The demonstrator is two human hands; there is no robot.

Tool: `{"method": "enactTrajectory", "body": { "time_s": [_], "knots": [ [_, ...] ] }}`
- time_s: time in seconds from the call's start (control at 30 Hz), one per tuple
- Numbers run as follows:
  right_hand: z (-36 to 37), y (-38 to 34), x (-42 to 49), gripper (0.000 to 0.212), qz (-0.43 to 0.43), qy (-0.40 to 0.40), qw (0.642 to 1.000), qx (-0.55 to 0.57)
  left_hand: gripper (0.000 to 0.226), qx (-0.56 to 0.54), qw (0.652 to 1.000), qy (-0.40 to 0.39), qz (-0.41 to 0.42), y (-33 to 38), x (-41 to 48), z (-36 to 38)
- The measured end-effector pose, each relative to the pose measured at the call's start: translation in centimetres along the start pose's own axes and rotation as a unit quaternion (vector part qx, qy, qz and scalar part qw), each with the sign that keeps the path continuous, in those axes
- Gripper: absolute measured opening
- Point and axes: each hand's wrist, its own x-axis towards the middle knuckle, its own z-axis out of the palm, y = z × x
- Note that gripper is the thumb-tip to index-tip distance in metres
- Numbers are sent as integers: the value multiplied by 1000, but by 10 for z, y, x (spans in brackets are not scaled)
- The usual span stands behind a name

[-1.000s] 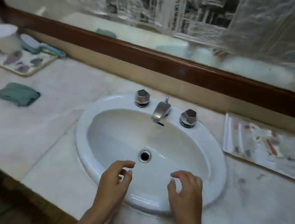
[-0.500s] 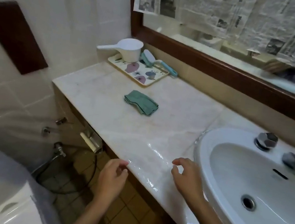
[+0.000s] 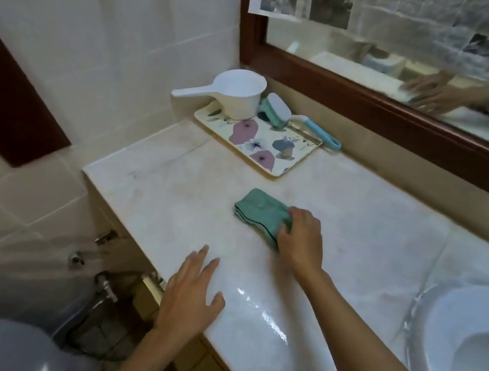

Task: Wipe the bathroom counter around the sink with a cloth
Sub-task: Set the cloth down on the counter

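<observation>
Right hand [image 3: 302, 240] gripping right end of folded green cloth [image 3: 256, 211], left hand [image 3: 191, 293] flat, fingers straight, on near counter [image 3: 357, 236] edge, sink [image 3: 434, 317] far right.

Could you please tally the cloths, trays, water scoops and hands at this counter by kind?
Cloths: 1, the green cloth
Trays: 1, the floral tray
Water scoops: 1, the white scoop
Hands: 2, the left hand and the right hand
Total: 5

The counter [image 3: 344, 221] is glossy pale marble, the cloth [image 3: 259, 212] soft matt fabric, the scoop [image 3: 239, 93] smooth, probably plastic, the mirror frame [image 3: 378, 110] polished wood.
</observation>
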Motion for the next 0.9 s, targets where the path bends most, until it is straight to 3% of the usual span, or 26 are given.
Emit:
{"method": "enactTrajectory", "body": {
  "time_s": [0.13, 0.3, 0.43, 0.5, 0.73, 0.9],
  "knots": [
    [14, -9, 45, 43, 42, -39, 995, -77, 64, -11, 998, 30, 45, -20, 10, 3],
    [27, -19, 62, 20, 91, -85, 986, -113, 62, -49, 995, 31, 77, -26, 12, -1],
    [21, -32, 80, 5, 102, -169, 978, -64, 48, -94, 990, 43, 94, -35, 36, -18],
    [11, -43, 93, 9, 79, -197, 977, -32, 45, -111, 988, 52, 96, -43, 61, -29],
    [-16, -98, 176, 13, 53, -139, 989, 23, 44, -111, 983, 63, 135, -69, 171, -54],
    [1, -120, 261, 15, 76, -167, 983, 10, 45, -81, 979, 36, 186, -78, 214, -47]
  ]
}}
